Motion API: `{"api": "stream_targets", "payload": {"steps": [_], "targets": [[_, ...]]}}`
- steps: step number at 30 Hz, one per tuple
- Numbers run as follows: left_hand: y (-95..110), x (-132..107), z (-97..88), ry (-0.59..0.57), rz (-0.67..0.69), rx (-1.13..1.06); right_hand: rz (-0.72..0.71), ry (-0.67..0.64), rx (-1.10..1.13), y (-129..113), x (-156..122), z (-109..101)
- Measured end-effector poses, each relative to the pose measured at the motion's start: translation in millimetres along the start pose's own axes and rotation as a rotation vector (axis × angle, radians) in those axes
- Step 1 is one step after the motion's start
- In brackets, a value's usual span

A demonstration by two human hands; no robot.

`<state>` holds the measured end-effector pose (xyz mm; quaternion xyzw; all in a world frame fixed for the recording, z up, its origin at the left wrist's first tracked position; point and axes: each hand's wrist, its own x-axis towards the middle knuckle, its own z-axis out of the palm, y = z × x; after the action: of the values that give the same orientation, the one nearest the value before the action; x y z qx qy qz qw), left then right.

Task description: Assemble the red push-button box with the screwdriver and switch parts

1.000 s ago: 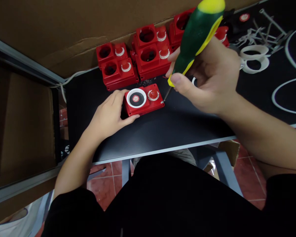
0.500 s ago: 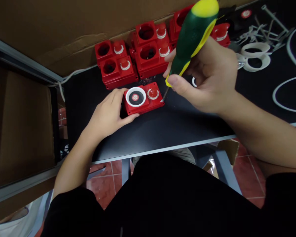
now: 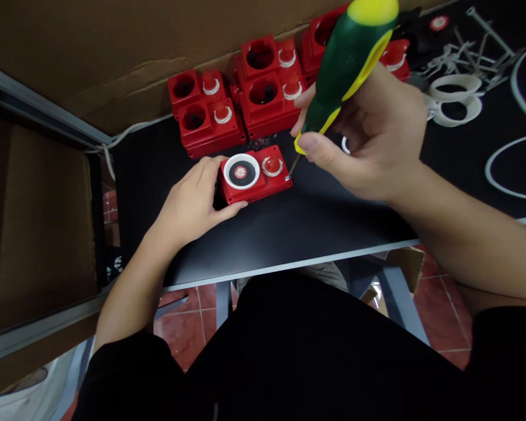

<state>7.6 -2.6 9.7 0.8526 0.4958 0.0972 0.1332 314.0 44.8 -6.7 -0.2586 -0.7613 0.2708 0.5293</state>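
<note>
On the table [image 3: 289, 234], the box [image 3: 265, 186] lies between the front edge and the housings [image 3: 267, 118] along the back edge. The left hand [image 3: 193, 196] grips its left end; the screwdriver [image 3: 346, 70], in the right hand [image 3: 377, 140], points down at its right end. Farther right lie rings [image 3: 458, 121], scraps [image 3: 447, 65] behind them, hoops [image 3: 488, 168] to their right.

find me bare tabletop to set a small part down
Bare black tabletop lies between the held red box and the front edge, and left of the left hand. Crowded: the back, with red boxes, and the far right, with white rings.
</note>
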Motion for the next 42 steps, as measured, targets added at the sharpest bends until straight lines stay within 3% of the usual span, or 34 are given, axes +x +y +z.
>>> {"api": "stream_targets", "payload": {"steps": [32, 42], "targets": [[0.7, 0.4, -0.3, -0.001, -0.012, -0.007, 0.094, 0.018, 0.001, -8.6, -0.6, -0.1], [0.1, 0.2, -0.6, -0.006, -0.016, 0.015, 0.008, 0.034, -0.002, -6.1, 1.5, 0.4]]}}
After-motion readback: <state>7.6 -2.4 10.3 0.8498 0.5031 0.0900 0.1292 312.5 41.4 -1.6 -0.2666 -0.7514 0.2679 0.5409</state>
